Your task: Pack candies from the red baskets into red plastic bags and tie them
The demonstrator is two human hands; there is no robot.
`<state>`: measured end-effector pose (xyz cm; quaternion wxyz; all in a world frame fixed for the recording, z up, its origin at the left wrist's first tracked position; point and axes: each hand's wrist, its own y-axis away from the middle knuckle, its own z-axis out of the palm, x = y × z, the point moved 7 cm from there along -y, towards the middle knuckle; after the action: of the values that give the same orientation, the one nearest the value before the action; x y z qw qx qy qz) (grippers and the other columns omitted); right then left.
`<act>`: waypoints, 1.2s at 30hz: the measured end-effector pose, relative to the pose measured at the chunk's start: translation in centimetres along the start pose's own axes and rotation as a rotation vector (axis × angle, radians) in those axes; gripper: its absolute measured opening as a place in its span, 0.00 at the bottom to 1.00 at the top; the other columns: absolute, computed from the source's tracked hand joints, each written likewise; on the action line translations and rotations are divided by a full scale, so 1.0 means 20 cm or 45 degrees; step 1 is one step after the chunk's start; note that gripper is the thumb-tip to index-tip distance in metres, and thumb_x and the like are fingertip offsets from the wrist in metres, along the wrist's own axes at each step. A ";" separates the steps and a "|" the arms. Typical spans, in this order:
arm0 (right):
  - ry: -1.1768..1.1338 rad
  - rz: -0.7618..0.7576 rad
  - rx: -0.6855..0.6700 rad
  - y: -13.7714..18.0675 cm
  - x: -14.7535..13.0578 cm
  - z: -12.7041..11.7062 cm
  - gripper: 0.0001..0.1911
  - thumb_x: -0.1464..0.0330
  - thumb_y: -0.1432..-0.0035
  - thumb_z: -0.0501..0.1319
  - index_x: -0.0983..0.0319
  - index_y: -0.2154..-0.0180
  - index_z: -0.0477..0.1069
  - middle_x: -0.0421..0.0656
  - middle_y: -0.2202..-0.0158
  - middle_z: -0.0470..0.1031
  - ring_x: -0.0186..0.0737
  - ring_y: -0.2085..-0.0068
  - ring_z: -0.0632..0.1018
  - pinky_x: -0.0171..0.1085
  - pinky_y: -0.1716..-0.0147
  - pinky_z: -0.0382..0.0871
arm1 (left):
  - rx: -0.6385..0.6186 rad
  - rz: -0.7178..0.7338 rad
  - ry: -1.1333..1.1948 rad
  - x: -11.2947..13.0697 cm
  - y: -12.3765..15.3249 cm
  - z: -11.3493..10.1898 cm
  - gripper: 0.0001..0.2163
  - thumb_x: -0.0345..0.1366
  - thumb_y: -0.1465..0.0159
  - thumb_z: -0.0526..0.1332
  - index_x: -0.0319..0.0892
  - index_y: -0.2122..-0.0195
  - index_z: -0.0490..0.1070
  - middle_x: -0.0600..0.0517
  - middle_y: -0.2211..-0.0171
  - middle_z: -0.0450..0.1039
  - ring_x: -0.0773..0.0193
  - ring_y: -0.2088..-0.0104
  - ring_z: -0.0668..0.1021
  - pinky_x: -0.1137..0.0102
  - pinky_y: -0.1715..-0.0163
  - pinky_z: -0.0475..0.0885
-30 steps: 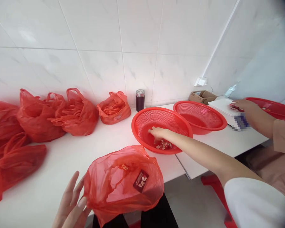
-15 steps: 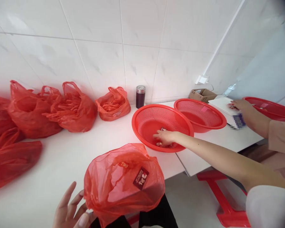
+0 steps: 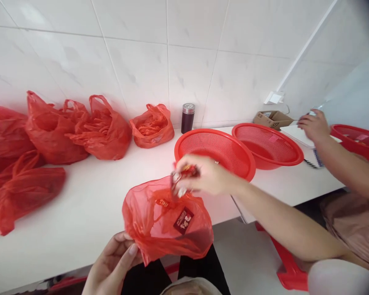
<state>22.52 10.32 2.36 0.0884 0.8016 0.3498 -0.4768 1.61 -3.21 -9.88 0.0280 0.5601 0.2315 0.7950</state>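
My left hand pinches the near left edge of a thin red plastic bag, which gapes open at the table's front edge above my lap. Inside the bag lie a dark red printed packet and a piece with yellow lettering. Over the bag's far rim, my right hand is closed around several small dark red wrapped packets, blurred by motion. Just behind that hand stands a red plastic colander; my hand and forearm hide part of it.
Several filled red bags line the left side by the wall. A dark tumbler, a second colander and a cardboard box stand behind. A co-worker's hand is at the right, near another red basket.
My right hand has risen out of the colander and moved left to the bag with packets in it. My left hand has closed on the bag's edge. The co-worker's hand has lifted.
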 end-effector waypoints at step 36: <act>0.868 1.193 -0.303 0.18 1.01 -0.48 0.32 0.70 0.58 0.69 0.61 0.49 0.66 0.53 0.53 0.71 0.45 0.65 0.78 0.38 0.70 0.68 | 0.024 0.116 0.077 0.02 -0.09 0.02 0.15 0.44 0.48 0.71 0.45 0.62 0.79 0.50 0.56 0.78 0.56 0.55 0.77 0.71 0.64 0.76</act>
<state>37.63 21.82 -9.86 0.2616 0.9631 0.0182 -0.0600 1.38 -1.29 -10.10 -0.0205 0.5460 0.2139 0.8098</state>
